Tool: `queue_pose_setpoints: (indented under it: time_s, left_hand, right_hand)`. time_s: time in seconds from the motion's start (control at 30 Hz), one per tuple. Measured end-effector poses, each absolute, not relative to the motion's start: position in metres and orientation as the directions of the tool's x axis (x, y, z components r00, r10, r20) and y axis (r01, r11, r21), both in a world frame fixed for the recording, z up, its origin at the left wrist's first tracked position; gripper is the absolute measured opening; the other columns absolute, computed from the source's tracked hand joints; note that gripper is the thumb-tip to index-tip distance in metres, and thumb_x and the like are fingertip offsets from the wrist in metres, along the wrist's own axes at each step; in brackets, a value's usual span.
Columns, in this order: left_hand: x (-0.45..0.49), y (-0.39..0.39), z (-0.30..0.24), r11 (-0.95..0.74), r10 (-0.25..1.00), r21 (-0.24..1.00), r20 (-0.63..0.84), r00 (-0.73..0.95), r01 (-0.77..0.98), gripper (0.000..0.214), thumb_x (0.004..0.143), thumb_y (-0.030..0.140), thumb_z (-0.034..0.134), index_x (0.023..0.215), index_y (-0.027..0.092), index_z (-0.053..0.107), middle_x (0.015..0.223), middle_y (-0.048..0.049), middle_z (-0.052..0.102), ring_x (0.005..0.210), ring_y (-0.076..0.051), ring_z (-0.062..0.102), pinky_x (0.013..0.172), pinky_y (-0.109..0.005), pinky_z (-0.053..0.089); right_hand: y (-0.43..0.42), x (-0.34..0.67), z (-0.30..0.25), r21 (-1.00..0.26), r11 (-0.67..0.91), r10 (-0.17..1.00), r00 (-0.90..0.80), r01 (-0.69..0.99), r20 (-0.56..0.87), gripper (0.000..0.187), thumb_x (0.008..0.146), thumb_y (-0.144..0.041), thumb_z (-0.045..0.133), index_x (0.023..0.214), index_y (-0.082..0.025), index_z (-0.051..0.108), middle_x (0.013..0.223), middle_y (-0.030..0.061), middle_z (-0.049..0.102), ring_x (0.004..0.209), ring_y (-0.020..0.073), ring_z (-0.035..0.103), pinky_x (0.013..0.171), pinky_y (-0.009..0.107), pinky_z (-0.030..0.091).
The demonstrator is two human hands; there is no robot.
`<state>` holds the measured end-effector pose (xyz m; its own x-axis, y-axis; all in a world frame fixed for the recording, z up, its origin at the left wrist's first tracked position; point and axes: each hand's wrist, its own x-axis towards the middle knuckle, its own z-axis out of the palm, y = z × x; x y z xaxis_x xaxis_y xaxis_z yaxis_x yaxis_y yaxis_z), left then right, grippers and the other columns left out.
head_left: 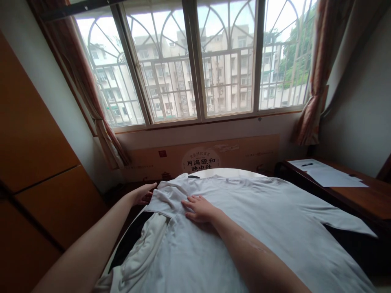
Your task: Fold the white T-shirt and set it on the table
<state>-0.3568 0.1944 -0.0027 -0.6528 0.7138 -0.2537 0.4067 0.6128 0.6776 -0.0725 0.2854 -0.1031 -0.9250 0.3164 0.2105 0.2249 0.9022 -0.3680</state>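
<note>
A white T-shirt (244,219) lies spread over a round white table, its neckline toward the window and its sleeves out to both sides. At the end of the left sleeve is my left hand (144,194), its fingers closed at the hem and partly hidden. My right hand (200,208) rests palm down on the shirt near that sleeve, fingers spread, holding nothing. Wrinkles run through the cloth between the two hands. Beside the shirt's left edge, a bunched cream-white cloth (145,248) lies next to a black patch (130,240) that I cannot identify.
The white table's rim (244,173) shows beyond the shirt. To the right, a wooden desk (377,195) holds papers (334,177) and a dark pen (307,165). A printed cardboard panel (146,156) stands below the barred window. An orange-brown cabinet (36,122) borders the left side.
</note>
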Motion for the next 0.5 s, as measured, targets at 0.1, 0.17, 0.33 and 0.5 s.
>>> queue_pose_setpoints:
  time_s: [0.1,0.17,0.33,0.5]
  left_hand:
    - [-0.350,0.184,0.000,0.603,0.751,0.645,-0.258,-0.608,0.470,0.055,0.068,0.069,0.070,0.093,0.020,0.065,0.083,-0.0053,0.073,0.070,-0.019,0.069,0.061,-0.028,0.056]
    - [-0.345,0.181,0.002,0.611,0.755,0.590,-0.233,-0.613,0.528,0.051,0.069,0.064,0.070,0.090,0.018,0.066,0.086,-0.0077,0.074,0.073,-0.022,0.069,0.061,-0.029,0.055]
    - [-0.315,0.167,0.014,0.586,0.777,0.395,-0.027,-0.629,0.707,0.049,0.072,0.042,0.072,0.108,0.010,0.068,0.120,-0.0241,0.068,0.116,-0.040,0.062,0.089,-0.045,0.052]
    - [-0.223,0.104,0.029,0.194,0.961,0.080,0.186,-0.206,0.978,0.039,0.084,0.032,0.062,0.118,0.014,0.068,0.132,-0.0188,0.063,0.128,-0.034,0.054,0.106,-0.042,0.041]
  right_hand:
    - [0.286,-0.073,-0.107,-0.392,0.888,0.341,-0.917,0.242,0.205,0.070,0.096,-0.048,0.052,0.158,-0.023,0.033,0.162,0.0148,0.035,0.149,0.0352,0.031,0.122,0.054,0.022]
    - [0.287,-0.074,-0.109,-0.400,0.882,0.354,-0.911,0.250,0.212,0.073,0.095,-0.048,0.052,0.159,-0.021,0.030,0.161,0.0149,0.036,0.149,0.0334,0.032,0.122,0.052,0.022]
    - [0.286,-0.076,-0.114,-0.371,0.892,0.369,-0.891,0.259,0.265,0.075,0.092,-0.049,0.057,0.158,-0.022,0.032,0.159,0.0144,0.042,0.147,0.0326,0.037,0.121,0.051,0.025]
    - [0.275,-0.073,-0.110,-0.342,0.908,0.373,-0.835,0.241,0.405,0.066,0.088,-0.041,0.066,0.149,-0.022,0.049,0.146,0.0133,0.058,0.134,0.0307,0.054,0.113,0.046,0.040]
